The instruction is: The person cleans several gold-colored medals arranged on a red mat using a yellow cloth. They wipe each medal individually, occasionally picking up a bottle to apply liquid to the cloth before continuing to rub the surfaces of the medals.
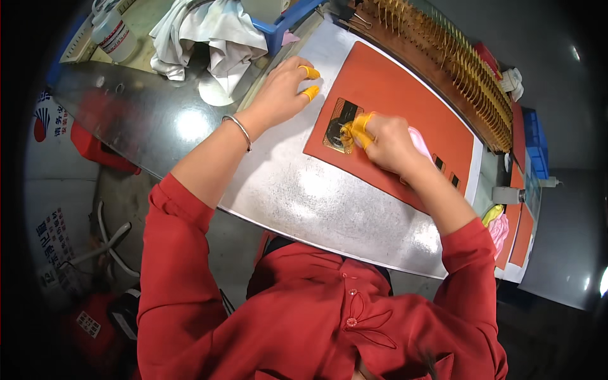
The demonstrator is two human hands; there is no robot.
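My right hand (387,144), with yellow finger cots, is over a thin black plate with a gold-patterned border (342,113) lying on an orange-brown mat (380,82). Its fingers are pinched together at the plate's lower half; what they hold there, if anything, is too small to make out. A pink-and-white cloth (418,140) shows beside that hand, partly hidden by it. My left hand (290,92) rests at the mat's left, on the pale sheet, thumb and forefinger apart and nothing between them. Two smaller dark pieces (455,182) lie near the right wrist.
A long rack of upright gold plates (443,60) runs behind the mat. At the back left are crumpled white cloths (212,41), a white bottle (116,35) and a blue tray (282,30). Another pink cloth (498,229) and a small bottle (508,195) stand at the right.
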